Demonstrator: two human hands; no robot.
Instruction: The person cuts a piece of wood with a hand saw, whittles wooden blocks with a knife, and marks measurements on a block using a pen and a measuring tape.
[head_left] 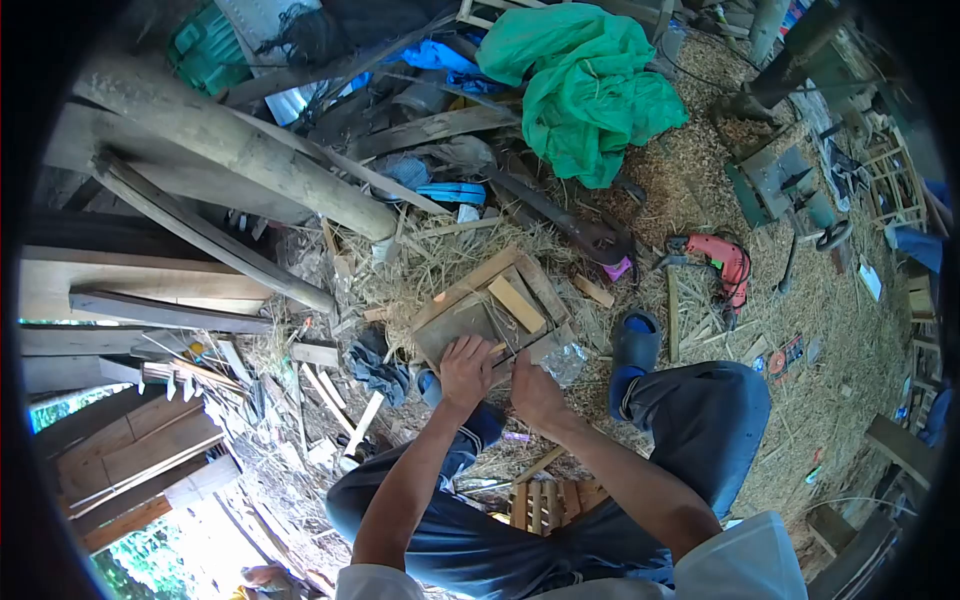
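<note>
Between my feet lies a low wooden work base (455, 322) built of boards, with a pale wooden block (517, 303) on its top. My left hand (467, 372) rests on the near edge of this base, its fingers bent over a small light strip of wood (497, 350). Just to the right, my right hand (537, 393) is closed around something thin and dark, mostly hidden by the fingers, which points toward the strip. Both hands are close together but apart.
A red corded power drill (722, 268) lies on the shavings to the right. Behind the base are a green plastic sheet (590, 90) and a wooden pole (240, 150). Offcuts and a dark cloth (378, 372) lie at the left. A blue clog (637, 345) is on my foot.
</note>
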